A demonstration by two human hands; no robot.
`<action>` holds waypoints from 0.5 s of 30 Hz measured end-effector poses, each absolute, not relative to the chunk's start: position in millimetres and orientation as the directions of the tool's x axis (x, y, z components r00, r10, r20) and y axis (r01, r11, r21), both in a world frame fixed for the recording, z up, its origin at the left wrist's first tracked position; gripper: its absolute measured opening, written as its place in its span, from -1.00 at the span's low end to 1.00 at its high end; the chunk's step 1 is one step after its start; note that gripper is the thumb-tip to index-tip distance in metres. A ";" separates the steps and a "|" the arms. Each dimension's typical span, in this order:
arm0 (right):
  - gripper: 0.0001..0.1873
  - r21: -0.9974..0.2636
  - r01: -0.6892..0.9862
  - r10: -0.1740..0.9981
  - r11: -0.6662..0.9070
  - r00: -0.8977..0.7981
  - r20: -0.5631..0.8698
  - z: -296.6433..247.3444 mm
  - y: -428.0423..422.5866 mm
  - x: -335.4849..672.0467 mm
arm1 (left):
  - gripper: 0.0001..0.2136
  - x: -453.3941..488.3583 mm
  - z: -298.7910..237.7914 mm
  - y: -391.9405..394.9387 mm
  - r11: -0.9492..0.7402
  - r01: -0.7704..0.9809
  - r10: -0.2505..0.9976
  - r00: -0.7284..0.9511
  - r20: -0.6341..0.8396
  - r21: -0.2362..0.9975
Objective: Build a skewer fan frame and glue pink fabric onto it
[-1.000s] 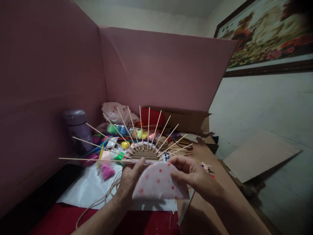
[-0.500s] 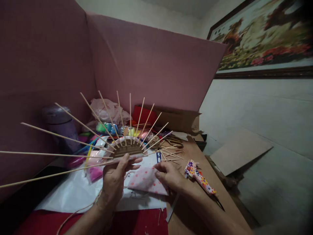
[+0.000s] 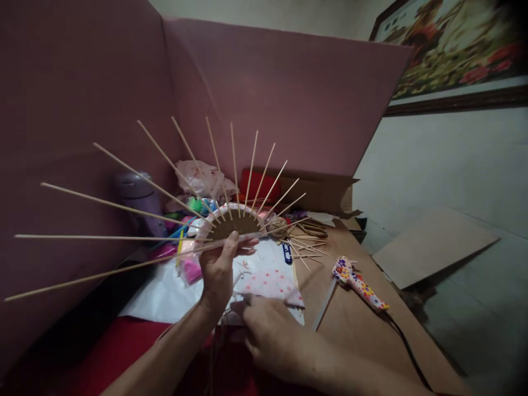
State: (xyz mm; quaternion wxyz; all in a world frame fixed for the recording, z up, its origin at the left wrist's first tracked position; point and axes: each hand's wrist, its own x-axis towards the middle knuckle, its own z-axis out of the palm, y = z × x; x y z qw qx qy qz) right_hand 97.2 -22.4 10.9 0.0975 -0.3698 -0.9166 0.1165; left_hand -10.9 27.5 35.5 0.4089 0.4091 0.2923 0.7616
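My left hand (image 3: 218, 272) grips the straight lower edge of a brown cardboard half-disc (image 3: 237, 224), thumb in front. Thin wooden sticks (image 3: 132, 237) fan out from it, and a pale dotted strip follows its curved rim. My right hand (image 3: 274, 333) is low in front, its fingers curled and partly hidden. It is close to some loose twine (image 3: 223, 330); whether it holds the twine I cannot make out. Just beyond that hand lies a white piece of fabric with red dots (image 3: 270, 281), on a white sheet (image 3: 160, 294).
A flowered glue gun (image 3: 363, 286), with a glue stick (image 3: 325, 302) at its back end, lies on the right side. Loose sticks (image 3: 307, 246), a blue tool (image 3: 287, 252) and a twine ball (image 3: 277, 226) are behind. A purple bottle (image 3: 142, 201) stands back left, by pink panels (image 3: 264, 99).
My right hand has left the dotted fabric and moved down and left, toward the twine. The half-disc stays in my left hand. My view has shifted slightly left and down.
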 end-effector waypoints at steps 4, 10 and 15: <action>-0.66 -0.209 0.675 0.694 0.707 -0.720 0.021 2.3 -22.1 55.4 | -0.85 -14.3 51.2 29.6 -0.545 -0.389 0.833 -0.350 0.428 0.742; -0.85 -0.079 0.592 0.596 0.802 -0.801 0.059 -10.0 -8.1 25.8 | -0.85 -23.1 73.3 27.8 -0.555 -0.435 0.832 -0.306 0.463 0.709; -0.71 -0.165 0.763 0.779 0.625 -0.600 0.182 -5.2 28.0 24.6 | -0.84 -26.8 83.7 31.5 -0.542 -0.468 0.840 -0.298 0.453 0.698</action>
